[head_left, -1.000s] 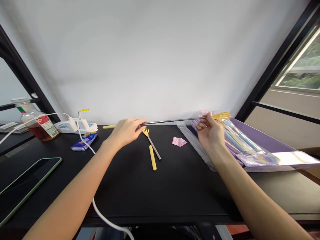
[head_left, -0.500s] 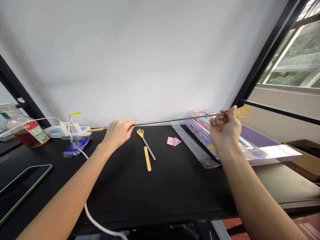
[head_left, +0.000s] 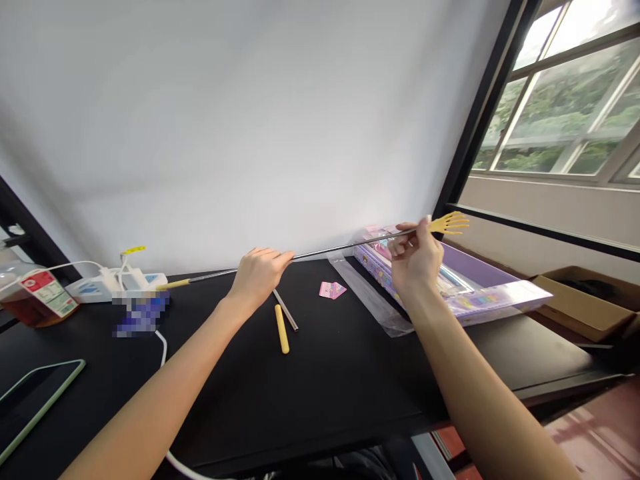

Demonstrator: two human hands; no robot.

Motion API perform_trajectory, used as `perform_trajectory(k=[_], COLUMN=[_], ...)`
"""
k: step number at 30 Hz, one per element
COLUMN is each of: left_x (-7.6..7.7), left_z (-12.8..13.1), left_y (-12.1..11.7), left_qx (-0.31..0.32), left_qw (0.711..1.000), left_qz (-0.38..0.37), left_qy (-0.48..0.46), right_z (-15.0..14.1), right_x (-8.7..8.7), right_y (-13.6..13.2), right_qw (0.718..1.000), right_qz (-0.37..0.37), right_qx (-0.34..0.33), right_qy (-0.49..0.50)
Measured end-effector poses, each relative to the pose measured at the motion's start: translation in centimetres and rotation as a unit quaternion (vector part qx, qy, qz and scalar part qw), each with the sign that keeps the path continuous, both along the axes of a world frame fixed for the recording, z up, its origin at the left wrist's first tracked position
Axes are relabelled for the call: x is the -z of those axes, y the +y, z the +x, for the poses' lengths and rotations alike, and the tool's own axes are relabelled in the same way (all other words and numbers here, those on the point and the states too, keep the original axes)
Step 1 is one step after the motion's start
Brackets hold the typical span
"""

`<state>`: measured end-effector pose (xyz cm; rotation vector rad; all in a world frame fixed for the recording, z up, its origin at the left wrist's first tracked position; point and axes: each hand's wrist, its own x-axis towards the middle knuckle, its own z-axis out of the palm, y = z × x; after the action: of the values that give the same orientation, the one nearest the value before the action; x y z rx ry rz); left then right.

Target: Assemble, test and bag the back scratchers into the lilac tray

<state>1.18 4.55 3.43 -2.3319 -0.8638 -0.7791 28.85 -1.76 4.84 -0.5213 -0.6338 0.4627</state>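
I hold an extended telescopic back scratcher [head_left: 340, 249] level above the black table [head_left: 320, 393]. My left hand [head_left: 257, 277] is closed around the thin metal rod near its yellow handle end. My right hand [head_left: 415, 260] pinches the rod just behind the yellow claw head [head_left: 449, 223]. A second, collapsed back scratcher [head_left: 283, 320] with a yellow handle lies on the table below my left hand, its claw hidden by the hand.
A purple box in clear wrap [head_left: 450, 287] lies at the right, a small pink packet [head_left: 331, 289] beside it. A power strip [head_left: 117, 285], a bottle [head_left: 35, 297] and a tablet [head_left: 30, 400] are at the left. A white cable [head_left: 165, 347] runs off the front edge. A cardboard box [head_left: 580, 310] sits far right.
The view has swung right. My hands hold the same grip while the rod has shifted left; my left hand now covers the lying scratcher's claw.
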Motion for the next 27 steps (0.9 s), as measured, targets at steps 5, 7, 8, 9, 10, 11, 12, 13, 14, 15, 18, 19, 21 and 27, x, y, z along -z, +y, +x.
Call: perform_trajectory(k=[5, 7, 8, 9, 10, 11, 12, 13, 14, 15, 18, 19, 21, 27], left_x=[-0.8, -1.1, -1.1, -1.2, -1.2, -1.1, -1.1, -1.1, -1.1, -1.1, -1.1, -1.1, -1.1, -0.3], left_z=[0.8, 1.3, 1.6, 1.7, 1.8, 1.8, 1.6, 1.4, 1.1, 0.8, -0.3, -0.7, -1.6, -5.1], left_y=[0.7, 0.9, 0.9, 1.0, 1.0, 1.1, 1.1, 1.1, 1.2, 1.1, 1.0, 0.9, 0.8, 1.1], left_qx=[-0.010, -0.037, -0.052, -0.065, -0.073, -0.075, -0.073, -0.067, -0.058, -0.046, -0.014, -0.011, -0.027, -0.064], left_qw=[0.999, 0.998, 0.997, 0.995, 0.994, 0.993, 0.994, 0.995, 0.997, 0.998, 0.999, 0.999, 0.999, 0.998], left_qz=[-0.020, -0.043, -0.058, -0.071, -0.080, -0.082, -0.076, -0.064, -0.048, -0.030, 0.004, 0.008, 0.013, -0.011], left_qy=[-0.027, -0.030, -0.030, -0.030, -0.029, -0.028, -0.029, -0.031, -0.034, -0.038, -0.046, -0.047, -0.046, -0.013], right_z=[1.4, 1.1, 0.9, 0.7, 0.5, 0.4, 0.5, 0.6, 0.8, 1.1, 2.2, 2.7, 3.7, 6.5], right_x=[-0.9, -1.2, -1.3, -1.3, -1.4, -1.4, -1.3, -1.2, -1.1, -1.0, -0.5, -0.3, -0.2, -0.3], right_y=[-0.6, -0.8, -0.8, -0.8, -0.9, -0.8, -0.8, -0.8, -0.7, -0.5, -0.2, -0.1, -0.2, -1.0], right_qw=[0.997, 0.996, 0.995, 0.996, 0.996, 0.996, 0.996, 0.997, 0.997, 0.997, 0.996, 0.995, 0.990, 0.976], right_qz=[0.035, 0.043, 0.045, 0.047, 0.046, 0.043, 0.040, 0.037, 0.033, 0.030, 0.025, 0.024, 0.019, -0.015], right_qx=[0.070, 0.079, 0.080, 0.079, 0.077, 0.074, 0.071, 0.067, 0.061, 0.056, 0.048, 0.052, 0.070, 0.125], right_qy=[0.027, 0.025, 0.023, 0.020, 0.018, 0.018, 0.020, 0.024, 0.029, 0.037, 0.072, 0.087, 0.117, 0.179])
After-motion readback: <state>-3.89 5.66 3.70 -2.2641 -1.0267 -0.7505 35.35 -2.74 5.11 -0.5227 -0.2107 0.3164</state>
